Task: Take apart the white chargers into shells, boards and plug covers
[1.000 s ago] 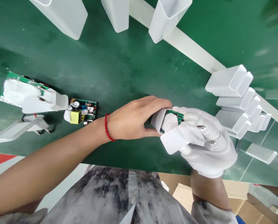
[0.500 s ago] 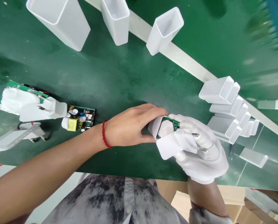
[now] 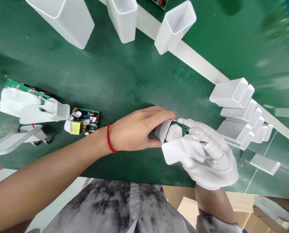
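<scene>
My bare left hand [image 3: 139, 129], a red cord at its wrist, grips a white charger case [image 3: 162, 130] between thumb and fingers. In my white-gloved right hand [image 3: 212, 155] is a plug cap [image 3: 177, 150] with two metal pins. A green circuit board [image 3: 183, 128] with a white patch sits between the case and the gloved fingers, its left end inside the case mouth. The cap is tilted beside the board, lower than the case opening. My gloved fingers partly hide the board's right end.
Circuit boards [image 3: 86, 119] with parts and plug caps [image 3: 45, 111] lie at the left. Open white cases [image 3: 176, 27] stand along a pale strip [image 3: 195, 63]. More cases [image 3: 229, 94] are stacked at the right, near a flat white piece [image 3: 265, 164]. Cardboard [image 3: 188, 207] is below the table edge.
The view has shifted slightly, and a bit of another board now shows at the top edge. Both hands keep their hold, with the case and board almost unmoved.
</scene>
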`<state>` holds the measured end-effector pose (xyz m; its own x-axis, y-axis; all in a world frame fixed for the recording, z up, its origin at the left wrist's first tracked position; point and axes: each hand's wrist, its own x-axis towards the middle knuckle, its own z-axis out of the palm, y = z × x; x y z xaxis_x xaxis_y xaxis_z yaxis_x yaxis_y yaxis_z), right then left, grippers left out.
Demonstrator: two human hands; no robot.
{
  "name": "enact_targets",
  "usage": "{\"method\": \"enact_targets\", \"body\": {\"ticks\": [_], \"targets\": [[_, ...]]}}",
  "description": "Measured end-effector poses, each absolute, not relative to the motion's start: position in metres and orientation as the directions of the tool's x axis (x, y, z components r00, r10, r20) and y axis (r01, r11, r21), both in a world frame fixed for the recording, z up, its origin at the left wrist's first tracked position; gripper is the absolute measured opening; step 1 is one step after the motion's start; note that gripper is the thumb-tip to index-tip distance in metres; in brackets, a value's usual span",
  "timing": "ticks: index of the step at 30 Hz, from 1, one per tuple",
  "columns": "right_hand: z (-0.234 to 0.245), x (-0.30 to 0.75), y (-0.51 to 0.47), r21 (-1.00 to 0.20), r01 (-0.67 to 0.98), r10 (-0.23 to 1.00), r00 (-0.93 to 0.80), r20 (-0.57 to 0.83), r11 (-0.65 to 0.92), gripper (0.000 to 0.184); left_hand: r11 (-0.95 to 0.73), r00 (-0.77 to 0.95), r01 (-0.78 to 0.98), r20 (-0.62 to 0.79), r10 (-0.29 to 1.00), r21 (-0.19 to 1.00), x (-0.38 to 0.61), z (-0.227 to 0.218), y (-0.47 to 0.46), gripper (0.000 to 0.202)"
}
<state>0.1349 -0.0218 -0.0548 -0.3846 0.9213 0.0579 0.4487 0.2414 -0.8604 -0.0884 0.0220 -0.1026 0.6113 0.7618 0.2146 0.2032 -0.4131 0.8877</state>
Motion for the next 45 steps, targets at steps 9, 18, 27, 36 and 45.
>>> {"method": "enact_targets", "body": {"ticks": [9,18,27,36,45], "targets": [[-0.056,0.134,-0.021,-0.835,0.436,0.897,-0.42,0.141,0.335,0.066,-0.402,0.613,0.216,0.197,0.765,0.89,-0.089,-0.103,0.022,0.044],[-0.057,0.131,-0.021,-0.791,0.437,0.863,-0.458,0.214,0.428,0.068,-0.385,0.627,0.207,0.18,0.758,0.899,-0.089,-0.101,0.022,0.046],[-0.052,0.126,-0.02,-0.697,0.538,0.857,-0.463,0.225,0.474,0.066,-0.381,0.625,0.164,0.203,0.754,0.91,-0.089,-0.106,0.022,0.049],[-0.051,0.12,-0.015,-0.687,0.561,0.861,-0.469,0.197,0.462,0.073,-0.408,0.599,0.13,0.256,0.759,0.904,-0.089,-0.106,0.023,0.04],[-0.063,0.11,-0.039,-0.625,0.724,0.956,-0.194,0.222,0.292,0.079,-0.444,0.556,0.225,0.26,0.789,0.867,-0.084,-0.104,0.016,0.044]]}}
